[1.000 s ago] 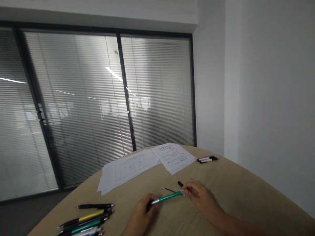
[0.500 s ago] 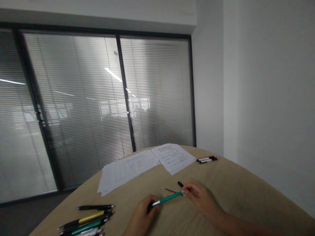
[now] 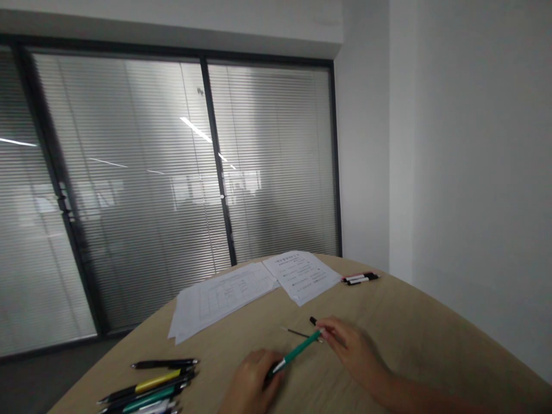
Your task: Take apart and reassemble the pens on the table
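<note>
A green pen (image 3: 302,349) slants up to the right between my two hands, over the wooden table (image 3: 414,339). My left hand (image 3: 253,376) is closed round its dark lower end. The fingertips of my right hand (image 3: 345,342) pinch at its upper end. Just beyond my right fingers shows a short black piece (image 3: 313,320), partly hidden by them. A thin dark rod (image 3: 297,332), like a refill, lies on the table behind the green pen; its right end is near my right fingertips.
Several pens (image 3: 150,386), black, yellow and green, lie at the lower left. Printed sheets (image 3: 224,296) and another paper (image 3: 302,276) are at the far side. A few black and white pens (image 3: 361,279) lie right of them. A glass partition with blinds stands beyond.
The green pen is tilted more steeply, its left end lower and nearer. My left hand has shifted slightly down; my right hand has barely moved.
</note>
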The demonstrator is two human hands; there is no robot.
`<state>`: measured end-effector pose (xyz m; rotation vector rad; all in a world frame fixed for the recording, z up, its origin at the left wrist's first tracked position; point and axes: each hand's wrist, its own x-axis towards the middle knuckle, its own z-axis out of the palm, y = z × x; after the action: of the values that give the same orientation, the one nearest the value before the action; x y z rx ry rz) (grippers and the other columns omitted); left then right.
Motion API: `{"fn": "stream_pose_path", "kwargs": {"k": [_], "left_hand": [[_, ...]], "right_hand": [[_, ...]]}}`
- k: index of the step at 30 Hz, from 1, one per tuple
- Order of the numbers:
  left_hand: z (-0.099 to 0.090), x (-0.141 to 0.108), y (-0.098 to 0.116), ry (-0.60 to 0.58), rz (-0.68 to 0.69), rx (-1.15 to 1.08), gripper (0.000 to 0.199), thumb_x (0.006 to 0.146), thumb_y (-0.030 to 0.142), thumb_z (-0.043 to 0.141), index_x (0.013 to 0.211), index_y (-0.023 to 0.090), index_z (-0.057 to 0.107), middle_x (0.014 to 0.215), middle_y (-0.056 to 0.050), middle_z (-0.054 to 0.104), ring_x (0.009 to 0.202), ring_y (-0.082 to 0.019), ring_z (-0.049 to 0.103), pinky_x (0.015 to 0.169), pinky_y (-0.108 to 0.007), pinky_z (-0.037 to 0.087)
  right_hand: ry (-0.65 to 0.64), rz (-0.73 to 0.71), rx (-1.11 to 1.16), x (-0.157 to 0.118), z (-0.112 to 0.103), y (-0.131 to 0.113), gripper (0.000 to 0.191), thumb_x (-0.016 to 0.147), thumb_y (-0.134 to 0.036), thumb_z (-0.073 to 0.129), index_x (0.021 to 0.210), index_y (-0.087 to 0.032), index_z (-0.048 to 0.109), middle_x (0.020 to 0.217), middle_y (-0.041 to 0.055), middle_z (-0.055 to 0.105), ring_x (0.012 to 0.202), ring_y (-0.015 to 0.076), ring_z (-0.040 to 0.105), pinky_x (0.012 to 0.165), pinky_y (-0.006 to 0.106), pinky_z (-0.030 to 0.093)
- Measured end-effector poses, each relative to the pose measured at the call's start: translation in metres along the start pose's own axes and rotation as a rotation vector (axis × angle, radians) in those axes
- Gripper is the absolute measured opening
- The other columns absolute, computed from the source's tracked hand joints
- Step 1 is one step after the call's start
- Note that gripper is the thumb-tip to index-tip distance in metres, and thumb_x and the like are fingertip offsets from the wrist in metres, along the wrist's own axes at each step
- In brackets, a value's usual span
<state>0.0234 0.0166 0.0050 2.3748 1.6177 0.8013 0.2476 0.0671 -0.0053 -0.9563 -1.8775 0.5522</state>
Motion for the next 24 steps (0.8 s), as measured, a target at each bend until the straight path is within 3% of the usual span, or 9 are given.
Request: {"fn": "stream_pose_path", "kwargs": {"k": [7,13,19,24], "left_hand": [[0.002,0.000,-0.002,0.027,0.017,0.024,0.020,0.076,0.021,0.049,0.088,0.023,0.065,0.082,-0.006,0.069,0.076,-0.021,0.061,0.071,-0.028,0.046],[0.000,-0.001,0.001,-0.008,-0.007,-0.030,0.019,0.077,0.024,0.047,0.089,0.024,0.062,0.086,-0.004,0.069,0.079,-0.019,0.061,0.072,-0.026,0.045],[-0.005,-0.001,0.009,-0.068,-0.054,-0.058,0.020,0.079,0.020,0.040,0.091,0.022,0.056,0.090,-0.006,0.066,0.084,-0.019,0.060,0.075,-0.027,0.043],[-0.001,-0.003,0.006,-0.051,-0.082,-0.128,0.013,0.080,0.024,0.038,0.088,0.022,0.048,0.082,-0.004,0.063,0.078,-0.018,0.058,0.071,-0.026,0.041]], "right_hand": [[-0.048,-0.040,0.052,-0.004,0.005,0.009,0.028,0.086,-0.026,0.037,0.105,-0.024,0.057,0.103,0.0050,0.067,0.095,0.0181,0.061,0.085,0.034,0.048],[-0.082,-0.085,0.069,-0.004,0.003,0.003,0.032,0.088,-0.025,0.033,0.112,-0.023,0.054,0.115,0.0064,0.061,0.096,0.0176,0.060,0.086,0.035,0.048],[-0.208,-0.110,-0.026,-0.011,-0.001,-0.003,0.049,0.083,-0.020,0.038,0.131,-0.024,0.033,0.129,0.0088,0.048,0.102,0.0175,0.056,0.092,0.036,0.042],[-0.280,-0.240,-0.054,-0.019,0.001,-0.004,0.066,0.076,-0.011,0.041,0.136,-0.020,0.017,0.142,0.0104,0.026,0.116,0.0162,0.044,0.096,0.034,0.038]]}}
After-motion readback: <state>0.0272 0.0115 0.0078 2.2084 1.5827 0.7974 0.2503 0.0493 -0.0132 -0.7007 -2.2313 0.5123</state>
